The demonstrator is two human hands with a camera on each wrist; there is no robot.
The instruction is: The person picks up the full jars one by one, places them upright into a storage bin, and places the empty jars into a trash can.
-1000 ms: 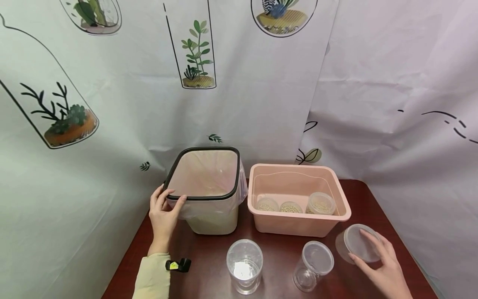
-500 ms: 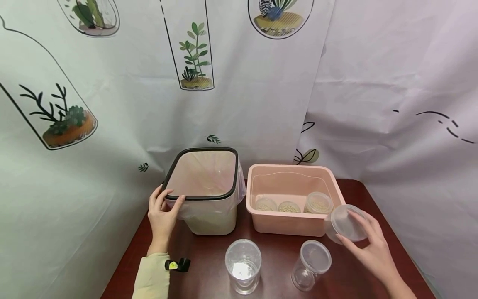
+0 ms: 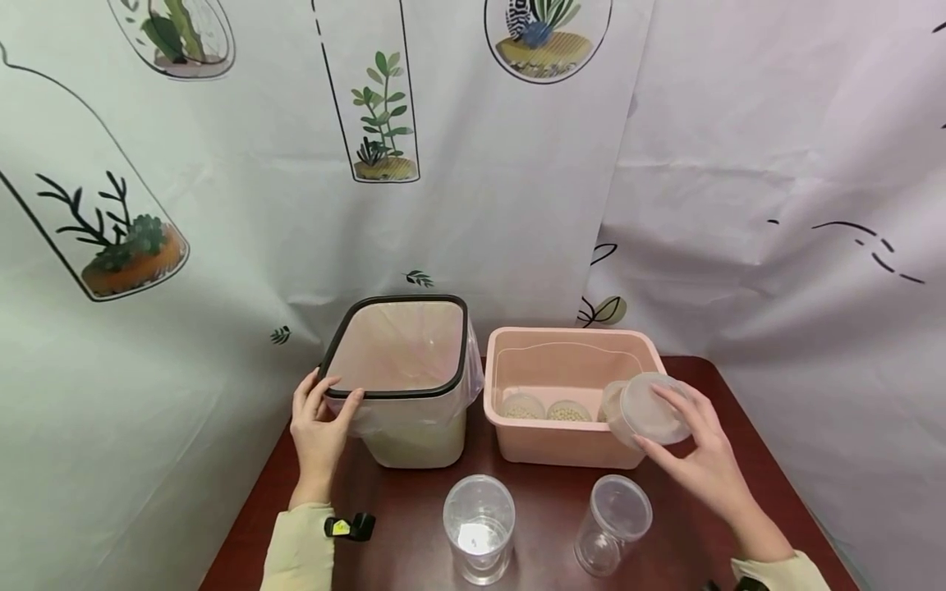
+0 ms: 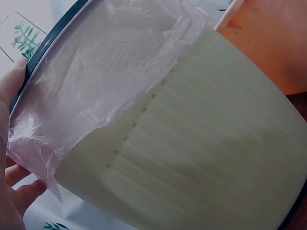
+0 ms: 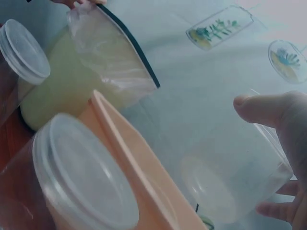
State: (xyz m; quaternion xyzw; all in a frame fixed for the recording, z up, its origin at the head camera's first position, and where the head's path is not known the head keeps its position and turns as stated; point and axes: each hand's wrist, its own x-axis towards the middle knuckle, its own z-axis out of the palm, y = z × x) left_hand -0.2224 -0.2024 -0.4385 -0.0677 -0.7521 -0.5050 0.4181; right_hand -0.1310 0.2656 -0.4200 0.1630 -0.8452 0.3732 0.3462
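My left hand [image 3: 318,439] grips the near left corner of a pale green trash can [image 3: 420,442] by its black rim [image 3: 406,394]. A translucent pink bag [image 4: 96,62] lines the can and hangs over its outside. In the left wrist view my thumb lies along the rim and other fingertips touch the bag lower down. My right hand [image 3: 702,464] holds a clear plastic jar [image 3: 650,410] with a frosted lid, tilted, between thumb and fingers. It overlaps the near right corner of a pink tub [image 3: 562,447] in the head view and looks empty in the right wrist view.
Inside the tub stand jars with pale beans [image 3: 567,412]; one is partly hidden behind the held jar. Two clear lidded jars, one left [image 3: 479,521] and one right [image 3: 615,517], stand on the dark red table [image 3: 399,533]. A printed cloth [image 3: 517,222] hangs behind.
My right hand has carried the jar up and left, from beside the tub to its near right corner. My left hand stays on the can's rim.
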